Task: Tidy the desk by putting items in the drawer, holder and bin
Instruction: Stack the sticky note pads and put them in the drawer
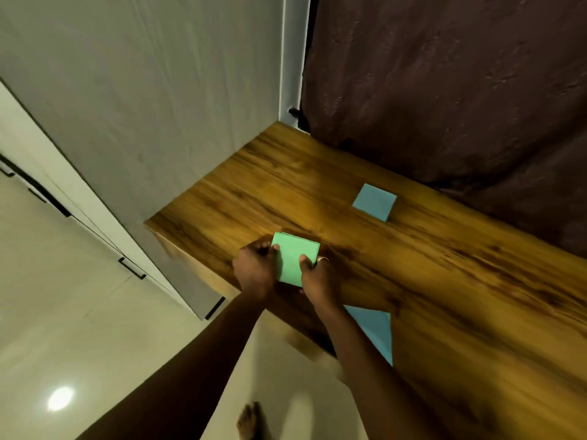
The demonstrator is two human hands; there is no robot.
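Observation:
A green square pad of paper (293, 257) is held over the near left part of the wooden desk (428, 265). My left hand (254, 268) grips its left edge and my right hand (319, 279) grips its lower right edge, thumb on top. A light blue square paper (374, 201) lies flat on the desk farther back, near the curtain. Another light blue sheet (376, 328) lies at the desk's near edge, partly hidden by my right forearm. No drawer, holder or bin is in view.
A dark brown curtain (460, 90) hangs behind the desk. A grey wall (143, 106) closes the left end. Cabinet doors with black handles (133, 268) stand at the left. Pale tiled floor and a bare foot (249, 420) are below.

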